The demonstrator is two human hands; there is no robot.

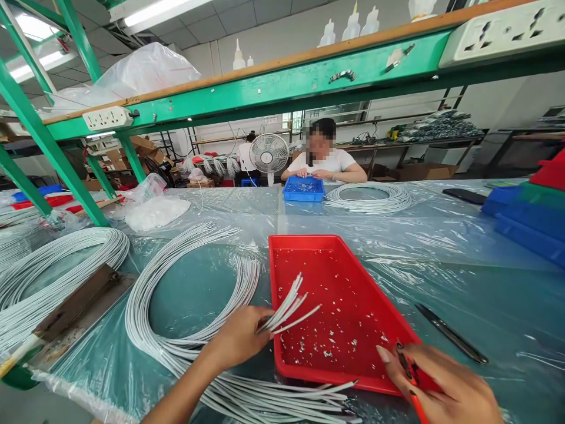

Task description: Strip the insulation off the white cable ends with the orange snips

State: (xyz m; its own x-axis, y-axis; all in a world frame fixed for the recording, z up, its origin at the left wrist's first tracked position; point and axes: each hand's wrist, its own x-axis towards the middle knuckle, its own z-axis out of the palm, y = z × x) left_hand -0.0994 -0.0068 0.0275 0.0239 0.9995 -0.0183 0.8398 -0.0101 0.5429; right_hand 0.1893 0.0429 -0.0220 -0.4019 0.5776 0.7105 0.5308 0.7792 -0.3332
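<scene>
Because wires (288, 311) bend, hold near the tips

While the left grip (241, 335) pinches a bunch of white wires, their tips poke out over the red tray (304, 241). The right grip (454, 377) holds little red-handled pliers (414, 377). The wires look light, smooth and springy, so squeezing close to the ends should stop flopping.

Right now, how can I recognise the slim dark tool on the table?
On the table, find the large red tray. Just right of it lies the slim dark tool. Unlike the red-handled tool in the right hand, it lies untouched.
</scene>
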